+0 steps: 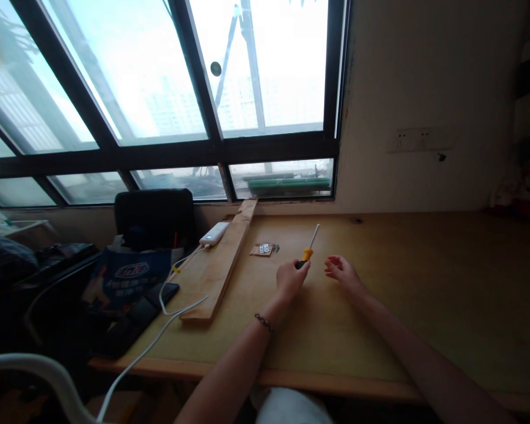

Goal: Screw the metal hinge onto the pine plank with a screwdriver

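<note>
My left hand [290,280] is wrapped round the handle of a screwdriver [308,254] with a yellow and black grip. Its metal shaft points up and away from me. To the right of it, my right hand [342,272] is held above the table with nothing in it, fingers bent and a little apart. Beyond my left hand lie a small metal hinge [264,248] on a brownish piece and several screws [276,249] beside it. A long wooden board [223,265] rests on the table to the left.
The wooden table [406,282] reaches to the window wall. A white power bank [214,234] with a white cable [162,297] sits on the board. A black chair [154,218] and a blue bag [126,280] stand left. A wall socket [417,140] is at the right.
</note>
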`<action>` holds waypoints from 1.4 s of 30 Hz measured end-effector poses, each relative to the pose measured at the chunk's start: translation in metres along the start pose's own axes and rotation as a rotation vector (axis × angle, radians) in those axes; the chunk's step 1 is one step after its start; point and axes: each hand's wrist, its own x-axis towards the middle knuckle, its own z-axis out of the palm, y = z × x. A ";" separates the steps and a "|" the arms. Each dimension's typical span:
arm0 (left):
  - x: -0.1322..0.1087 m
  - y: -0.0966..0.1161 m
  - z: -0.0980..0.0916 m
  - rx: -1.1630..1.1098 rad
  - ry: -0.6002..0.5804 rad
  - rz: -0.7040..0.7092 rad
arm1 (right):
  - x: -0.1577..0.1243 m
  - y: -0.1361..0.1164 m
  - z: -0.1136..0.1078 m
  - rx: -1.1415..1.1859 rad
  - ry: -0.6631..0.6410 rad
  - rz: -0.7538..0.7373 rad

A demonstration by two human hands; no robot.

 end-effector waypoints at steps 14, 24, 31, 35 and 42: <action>0.021 -0.035 -0.016 0.403 0.026 -0.292 | 0.005 0.007 -0.009 -0.151 -0.004 -0.033; 0.021 -0.040 -0.014 0.442 0.032 -0.264 | 0.003 0.003 -0.009 -0.125 -0.016 -0.028; 0.017 -0.038 -0.004 0.503 0.132 -0.201 | 0.004 0.003 -0.010 -0.139 -0.003 -0.026; 0.014 -0.034 -0.004 0.506 0.136 -0.180 | 0.005 0.004 -0.011 -0.157 0.001 -0.030; 0.003 -0.014 -0.012 0.501 0.192 -0.063 | 0.007 0.007 -0.014 -0.304 0.004 -0.101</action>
